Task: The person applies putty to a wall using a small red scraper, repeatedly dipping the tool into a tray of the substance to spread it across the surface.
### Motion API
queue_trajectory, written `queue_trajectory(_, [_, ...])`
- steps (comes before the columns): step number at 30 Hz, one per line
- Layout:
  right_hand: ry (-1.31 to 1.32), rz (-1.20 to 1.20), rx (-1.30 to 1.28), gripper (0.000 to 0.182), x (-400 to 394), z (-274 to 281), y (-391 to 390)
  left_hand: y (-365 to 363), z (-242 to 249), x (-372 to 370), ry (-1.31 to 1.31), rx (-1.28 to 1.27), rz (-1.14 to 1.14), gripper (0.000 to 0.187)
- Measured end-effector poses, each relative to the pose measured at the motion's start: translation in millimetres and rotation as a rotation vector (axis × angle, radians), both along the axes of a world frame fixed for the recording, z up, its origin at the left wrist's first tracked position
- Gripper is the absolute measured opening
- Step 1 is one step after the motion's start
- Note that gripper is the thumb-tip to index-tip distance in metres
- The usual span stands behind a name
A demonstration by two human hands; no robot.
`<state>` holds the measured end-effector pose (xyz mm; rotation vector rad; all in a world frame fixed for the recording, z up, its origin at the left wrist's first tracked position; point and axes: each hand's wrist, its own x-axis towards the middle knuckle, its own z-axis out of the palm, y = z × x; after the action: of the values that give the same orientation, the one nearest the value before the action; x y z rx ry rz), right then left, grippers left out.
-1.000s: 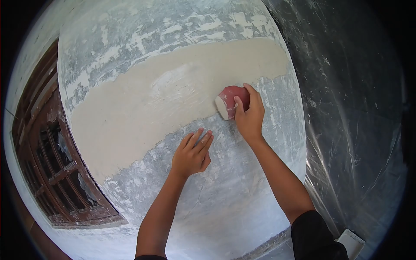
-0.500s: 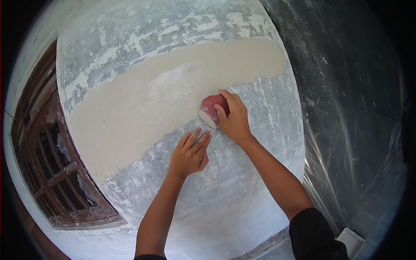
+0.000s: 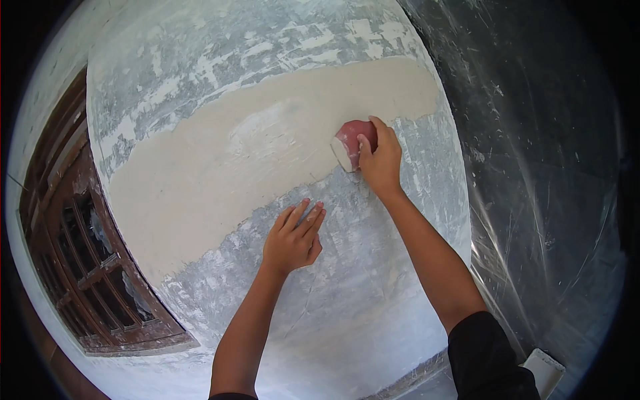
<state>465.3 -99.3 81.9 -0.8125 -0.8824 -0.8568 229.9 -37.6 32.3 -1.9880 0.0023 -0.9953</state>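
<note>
My right hand (image 3: 382, 160) grips a reddish, rounded tool (image 3: 359, 137) with a pale, coated lower-left edge. The tool lies against the wall at the lower border of a smooth beige band of plaster (image 3: 200, 167). Below and left of it, my left hand (image 3: 293, 237) rests with spread fingers on the grey, patchy wall (image 3: 320, 293), holding nothing. Whitish smears mark its fingertips. The beige band slants from lower left to upper right, with a glossier whitish patch near its middle.
At the left is a brown wooden window (image 3: 100, 267) with bars and dark panes. Dark plastic sheeting (image 3: 547, 167) hangs along the right side. A white rectangular object (image 3: 545, 373) lies at the lower right, beside my dark sleeve.
My right hand and the reddish tool have moved up and to the right along the lower border of the beige band. My left hand is almost where it was.
</note>
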Motion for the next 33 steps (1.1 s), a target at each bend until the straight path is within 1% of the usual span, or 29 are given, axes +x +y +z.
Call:
queue_trajectory(1, [0.129,-0.051,0.051,0.043,12.8,1.9,-7.9,0.0,0.4,-0.4,-0.002,0.001,-0.007,0.046])
queue_trajectory(2, [0.192,-0.128,0.1,0.042,21.8,2.9,-13.8,0.4,0.6,-0.8,-0.003,0.001,-0.007,0.046])
queue_trajectory(3, [0.189,-0.13,0.102,0.042,16.1,5.7,-18.4,0.9,1.6,0.1,-0.006,0.003,-0.008,0.046])
queue_trajectory(5, [0.015,0.017,0.084,0.042,-11.7,4.6,-23.0,0.2,-0.1,0.1,-0.005,-0.005,-0.007,0.046])
queue_trajectory(7, [-0.181,0.191,0.008,0.042,-45.7,4.1,-13.6,-0.6,1.2,-0.2,-0.002,0.005,0.007,0.045])
queue_trajectory(9, [-0.249,0.214,-0.127,0.041,-60.6,4.3,-1.4,-0.5,1.0,0.3,-0.003,0.003,0.005,0.046])
queue_trajectory(10, [-0.248,0.216,-0.125,0.041,-53.9,4.5,2.3,0.1,1.2,-0.8,0.003,0.003,0.006,0.046])
queue_trajectory(12, [-0.054,0.111,-0.029,0.04,-24.8,7.9,5.1,0.7,0.8,-0.5,0.006,0.003,0.005,0.046])
queue_trajectory(13, [0.069,0.008,0.009,0.04,-9.7,8.7,-2.0,0.9,0.0,-0.3,0.002,-0.002,0.0,0.046])
queue_trajectory(15, [0.145,-0.044,0.098,0.041,1.1,3.5,-16.7,0.8,-1.5,-0.5,-0.001,-0.003,0.003,0.046])
queue_trajectory(17, [0.049,0.049,0.096,0.04,-21.2,-0.2,-19.9,1.0,1.0,1.7,-0.01,0.002,-0.001,0.046])
queue_trajectory(19, [-0.109,0.188,-0.011,0.04,-53.9,-2.3,-15.4,-0.3,0.6,0.2,-0.004,0.011,-0.007,0.045])
queue_trajectory(20, [-0.195,0.199,-0.023,0.04,-64.9,-3.8,-8.3,-1.1,1.5,0.1,-0.005,0.011,-0.008,0.045])
queue_trajectory(21, [-0.196,0.278,-0.094,0.04,-76.4,-3.7,-9.2,-2.2,1.2,-0.8,-0.002,0.01,-0.012,0.045])
queue_trajectory(24, [-0.198,0.264,-0.142,0.04,-65.0,-4.9,1.5,-0.4,0.7,-0.9,0.003,0.013,-0.026,0.044])
queue_trajectory(26, [-0.005,0.066,-0.055,0.039,-28.6,-8.1,-1.9,2.9,-0.8,-1.8,0.01,0.013,-0.039,0.043])
queue_trajectory(27, [0.076,0.029,-0.003,0.04,-14.9,-10.8,-7.0,4.6,-1.5,-1.9,0.01,0.028,-0.043,0.043])
queue_trajectory(29, [0.125,-0.067,0.057,0.041,-7.8,-10.7,-19.2,9.0,-2.6,0.0,0.002,0.044,-0.052,0.042])
queue_trajectory(32, [-0.059,0.105,0.051,0.04,-51.0,0.1,-18.6,11.8,-5.3,-0.3,0.048,0.092,-0.062,0.04])
queue_trajectory(33, [-0.129,0.227,0.014,0.041,-70.3,2.6,-14.7,10.0,-5.2,-0.6,0.069,0.097,-0.06,0.038])
